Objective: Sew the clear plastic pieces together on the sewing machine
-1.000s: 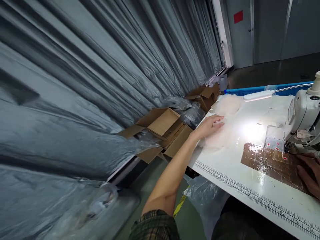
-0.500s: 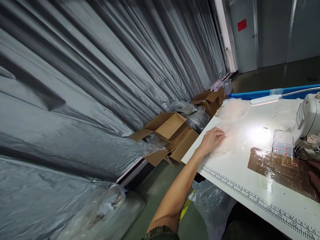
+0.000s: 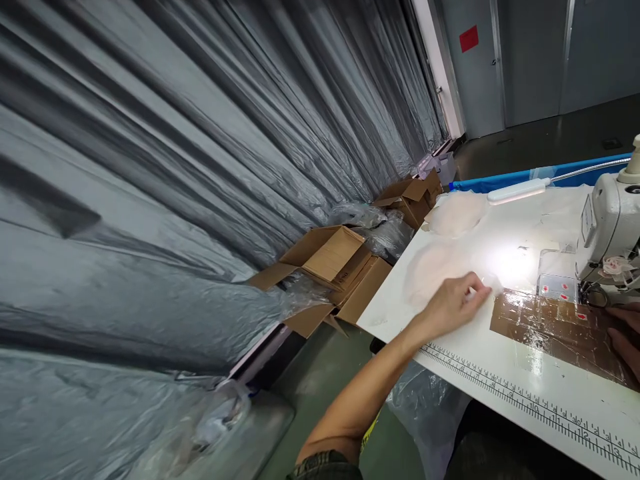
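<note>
Left hand (image 3: pixel 455 305), thumb and finger pinching a thin, pale piece of cloth (image 3: pixel 493 283) above a white table (image 3: pixel 385 308), just beside the left end of a brown board (image 3: pixel 535 327). The right hand (image 3: pixel 625 337), partly out of view, is at the board's right end near a sewing machine (image 3: pixel 607 227); its grip cannot be told. 2 pale cloth piles: a near pile (image 3: pixel 431 265) beside the left hand, a far pile (image 3: pixel 457 213) beyond.

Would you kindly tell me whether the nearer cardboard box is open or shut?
Open: the nearer box has its flaps spread outward.
</note>
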Action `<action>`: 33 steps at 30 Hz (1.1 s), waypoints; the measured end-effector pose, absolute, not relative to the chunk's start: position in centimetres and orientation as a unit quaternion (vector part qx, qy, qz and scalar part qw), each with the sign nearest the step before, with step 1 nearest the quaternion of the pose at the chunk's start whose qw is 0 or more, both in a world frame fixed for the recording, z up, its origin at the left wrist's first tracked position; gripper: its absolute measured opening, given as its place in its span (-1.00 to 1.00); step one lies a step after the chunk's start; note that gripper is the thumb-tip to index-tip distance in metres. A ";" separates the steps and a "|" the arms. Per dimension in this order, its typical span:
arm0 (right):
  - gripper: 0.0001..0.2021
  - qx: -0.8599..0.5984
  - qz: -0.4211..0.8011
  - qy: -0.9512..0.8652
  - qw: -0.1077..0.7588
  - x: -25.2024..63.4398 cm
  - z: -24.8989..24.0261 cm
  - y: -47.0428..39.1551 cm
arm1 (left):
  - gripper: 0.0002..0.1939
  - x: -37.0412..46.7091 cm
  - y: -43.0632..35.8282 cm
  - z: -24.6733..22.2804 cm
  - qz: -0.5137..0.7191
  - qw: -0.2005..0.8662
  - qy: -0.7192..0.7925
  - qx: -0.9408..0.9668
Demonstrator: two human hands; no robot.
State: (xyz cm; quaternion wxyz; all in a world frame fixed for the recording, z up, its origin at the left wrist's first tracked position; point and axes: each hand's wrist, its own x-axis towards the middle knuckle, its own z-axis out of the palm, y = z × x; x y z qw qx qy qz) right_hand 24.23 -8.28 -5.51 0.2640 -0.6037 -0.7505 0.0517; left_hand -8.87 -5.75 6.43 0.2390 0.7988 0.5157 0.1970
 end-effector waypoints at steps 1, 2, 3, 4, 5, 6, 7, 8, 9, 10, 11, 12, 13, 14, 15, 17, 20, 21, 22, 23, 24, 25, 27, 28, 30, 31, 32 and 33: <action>-0.61 -0.597 0.055 -0.758 0.256 24.1 -5.0 -8.4 | -0.72 -8.0 -6.5 6.4 0.164 0.292 0.468 0.818; -0.58 -0.594 0.053 -0.760 0.260 23.9 -4.5 -8.5 | -0.73 -7.2 -7.1 6.4 0.128 0.327 0.424 0.835; -0.54 -0.596 0.050 -0.757 0.262 23.7 -4.1 -8.6 | -0.73 -6.5 -7.5 6.5 0.100 0.343 0.387 0.850; -0.52 -0.599 0.054 -0.757 0.255 23.6 -3.6 -8.7 | -0.74 -6.0 -7.7 6.5 0.078 0.347 0.360 0.863; -0.51 -0.600 0.061 -0.759 0.245 23.4 -3.2 -8.7 | -0.75 -5.7 -7.7 6.5 0.071 0.336 0.350 0.872; -0.50 -0.597 0.070 -0.765 0.231 23.3 -2.9 -8.8 | -0.75 -5.5 -7.4 6.4 0.076 0.316 0.357 0.876; -0.50 -0.598 0.073 -0.766 0.225 23.3 -2.7 -8.8 | -0.76 -5.4 -6.9 6.1 0.092 0.292 0.375 0.875; -0.49 -0.600 0.072 -0.765 0.223 23.2 -2.6 -8.9 | -0.77 -5.4 -6.3 5.8 0.115 0.266 0.401 0.869; -0.49 -0.601 0.070 -0.764 0.223 23.2 -2.5 -8.9 | -0.80 -5.5 -5.6 5.4 0.138 0.243 0.428 0.860; -0.49 -0.603 0.066 -0.763 0.225 23.1 -2.5 -8.9 | -0.82 -5.5 -5.0 4.8 0.157 0.224 0.452 0.849; -0.50 -0.601 0.063 -0.764 0.227 23.1 -2.5 -9.0 | -0.83 -5.5 -4.3 4.3 0.170 0.209 0.470 0.840; -0.50 -0.599 0.062 -0.766 0.227 23.1 -2.5 -9.0 | -0.83 -5.5 -3.8 3.6 0.176 0.199 0.482 0.835; -0.51 -0.596 0.063 -0.768 0.226 23.0 -2.4 -9.1 | -0.82 -5.5 -3.4 3.0 0.179 0.191 0.488 0.833; -0.51 -0.594 0.063 -0.769 0.227 23.0 -2.4 -9.1 | -0.83 -5.4 -3.1 2.5 0.182 0.184 0.488 0.834; -0.51 -0.594 0.064 -0.769 0.229 22.9 -2.3 -9.2 | -0.85 -5.4 -2.9 2.0 0.185 0.176 0.482 0.838; -0.50 -0.595 0.066 -0.767 0.231 22.8 -2.2 -9.3 | -0.90 -5.2 -2.8 1.4 0.198 0.156 0.461 0.851; -0.52 -0.595 0.070 -0.765 0.237 22.7 -1.9 -9.4 | -0.88 -4.8 -2.9 1.5 0.234 0.149 0.432 0.858; -0.53 -0.594 0.073 -0.764 0.240 22.7 -1.8 -9.4 | -0.87 -4.7 -3.1 1.9 0.253 0.162 0.430 0.852; -0.54 -0.591 0.078 -0.765 0.244 22.7 -1.6 -9.4 | -0.88 -4.4 -3.5 2.3 0.272 0.187 0.432 0.839; -0.55 -0.586 0.086 -0.766 0.250 22.6 -1.4 -9.5 | -0.89 -4.2 -4.0 2.9 0.286 0.227 0.435 0.823; -0.56 -0.582 0.098 -0.764 0.259 22.6 -1.1 -9.5 | -0.90 -3.9 -4.6 3.5 0.297 0.279 0.439 0.801; -0.57 -0.578 0.112 -0.761 0.272 22.5 -0.7 -9.6 | -0.89 -3.5 -5.3 4.2 0.297 0.345 0.432 0.778; -0.57 -0.562 0.154 -0.748 0.316 22.3 0.0 -9.8 | -0.86 -2.8 -7.1 5.7 0.261 0.533 0.358 0.721; -0.57 -0.554 0.186 -0.737 0.339 22.2 0.5 -9.9 | -0.83 -2.4 -8.0 6.5 0.228 0.614 0.311 0.689; -0.55 -0.533 0.278 -0.713 0.361 22.0 1.2 -10.2 | -0.74 -1.7 -9.5 7.9 0.193 0.706 0.265 0.628; -0.53 -0.516 0.337 -0.699 0.362 22.0 1.6 -10.4 | -0.70 -1.5 -9.9 8.4 0.184 0.729 0.262 0.605; -0.49 -0.493 0.402 -0.683 0.359 21.9 1.9 -10.6 | -0.66 -1.4 -10.0 8.8 0.180 0.739 0.272 0.590; -0.45 -0.463 0.463 -0.667 0.356 21.9 2.3 -10.9 | -0.63 -1.3 -10.0 9.0 0.183 0.737 0.290 0.582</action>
